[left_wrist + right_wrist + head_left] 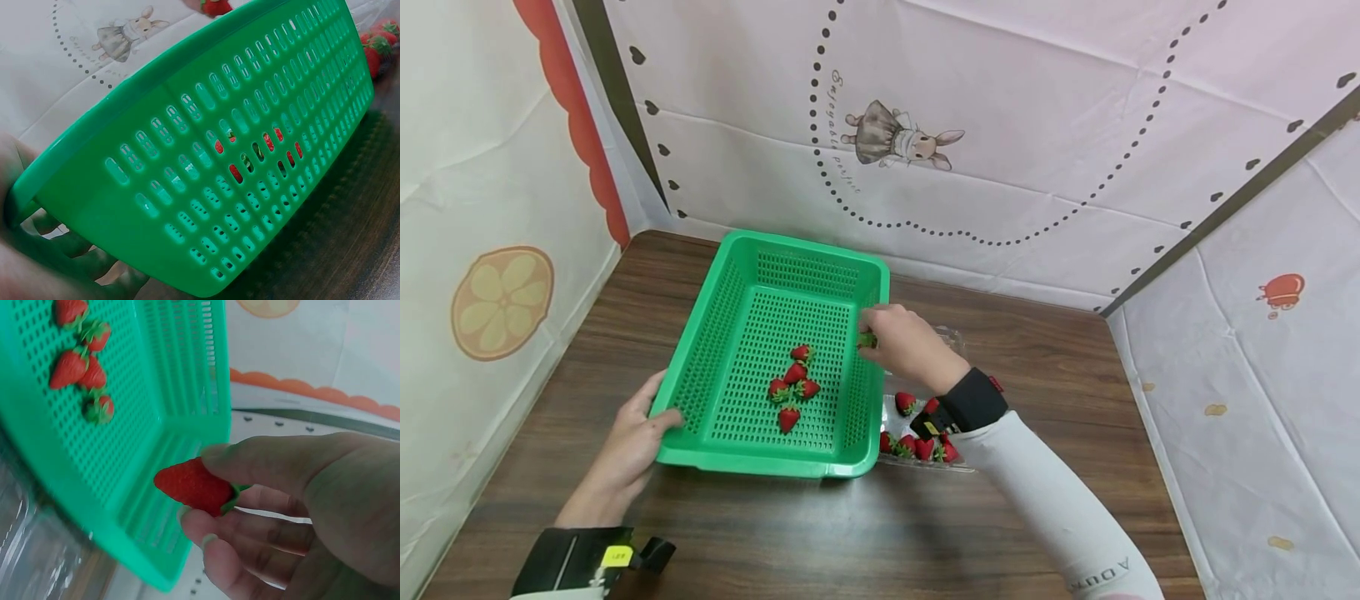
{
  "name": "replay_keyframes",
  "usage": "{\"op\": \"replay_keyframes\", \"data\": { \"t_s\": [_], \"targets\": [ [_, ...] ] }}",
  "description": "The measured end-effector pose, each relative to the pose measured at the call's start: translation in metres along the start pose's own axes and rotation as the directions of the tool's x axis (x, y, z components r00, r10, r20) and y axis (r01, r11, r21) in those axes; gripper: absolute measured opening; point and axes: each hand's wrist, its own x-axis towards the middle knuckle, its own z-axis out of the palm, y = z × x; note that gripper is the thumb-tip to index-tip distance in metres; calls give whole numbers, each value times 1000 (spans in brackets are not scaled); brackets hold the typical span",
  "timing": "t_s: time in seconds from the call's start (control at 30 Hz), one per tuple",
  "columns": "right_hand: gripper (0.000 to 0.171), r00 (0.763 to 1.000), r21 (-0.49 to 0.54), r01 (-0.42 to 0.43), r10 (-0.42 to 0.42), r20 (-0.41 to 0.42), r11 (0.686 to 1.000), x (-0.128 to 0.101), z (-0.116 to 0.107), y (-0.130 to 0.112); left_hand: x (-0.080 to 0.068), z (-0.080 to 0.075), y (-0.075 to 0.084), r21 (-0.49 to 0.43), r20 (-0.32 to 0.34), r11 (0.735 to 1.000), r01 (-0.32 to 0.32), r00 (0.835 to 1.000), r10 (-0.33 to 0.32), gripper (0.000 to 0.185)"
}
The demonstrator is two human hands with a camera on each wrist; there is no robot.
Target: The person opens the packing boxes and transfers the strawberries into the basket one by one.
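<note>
A green plastic basket with slotted walls stands on the table, several strawberries lying on its floor. My left hand grips the basket's near left corner, thumb over the rim and fingers beneath it, as the left wrist view shows. Over the basket's right rim, my right hand pinches a single strawberry between thumb and fingers. In the right wrist view its red tip points away from the palm, with the green leaves toward the fingers. Right of the basket, partly under my right forearm, more strawberries lie in a clear plastic box.
The brown wooden table is bounded by a white printed cloth at the back and both sides. Another part of clear plastic shows behind my right wrist.
</note>
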Motion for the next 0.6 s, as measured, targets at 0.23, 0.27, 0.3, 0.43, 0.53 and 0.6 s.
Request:
{"op": "replay_keyframes", "data": {
  "t_s": [0.23,0.27,0.3,0.43,0.53,0.6],
  "targets": [
    [5,992,5,122,-122,39,992,19,14,-16,0,0,0,0,5,1000,17,1000,-17,77],
    [6,990,8,130,-131,54,991,21,17,-18,0,0,0,0,6,1000,20,1000,-20,78],
    [5,988,9,134,-134,72,991,23,19,-20,0,0,0,-2,9,1000,24,1000,-24,78],
    [15,980,-11,135,-132,150,991,30,28,-29,0,-1,1,-9,14,1000,24,1000,-24,78],
    [25,970,-55,137,-123,210,989,35,34,-35,0,-1,1,-8,12,1000,10,1000,-10,77],
    [24,963,-99,149,-122,242,984,38,39,-37,0,-1,1,-5,9,1000,-2,1000,2,77]
  ]
}}
